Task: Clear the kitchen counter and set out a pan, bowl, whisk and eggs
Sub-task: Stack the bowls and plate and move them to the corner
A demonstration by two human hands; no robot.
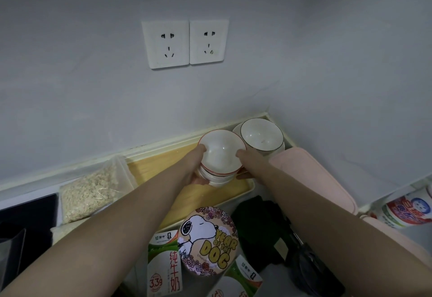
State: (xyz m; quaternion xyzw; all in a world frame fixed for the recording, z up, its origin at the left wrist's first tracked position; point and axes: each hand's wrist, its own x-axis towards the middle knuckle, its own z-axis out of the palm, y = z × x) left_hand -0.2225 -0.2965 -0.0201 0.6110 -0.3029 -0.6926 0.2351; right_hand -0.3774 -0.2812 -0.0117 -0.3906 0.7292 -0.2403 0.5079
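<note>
Gripping a stack of bowls [221, 154] w/ both hands: left hand [196, 168] curled round its left side, right hand [247, 163] round its right, thumbs on the top rim. Over the tray [149, 168] at the far wall, resting or lifted, can't tell. Just left of a 2nd pile of bowls [260, 136] in the far right corner. Prob. the bowl step, clearing not yet done: milk cartons [164, 271] & a round tin [208, 240] crowding the near worktop [273, 271]. Next: find a free spot, then take one bowl off w/o tipping the rest.

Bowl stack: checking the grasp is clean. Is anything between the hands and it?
Nothing visible. The left hand and right hand grip the bowl stack directly, one on each side.
</note>
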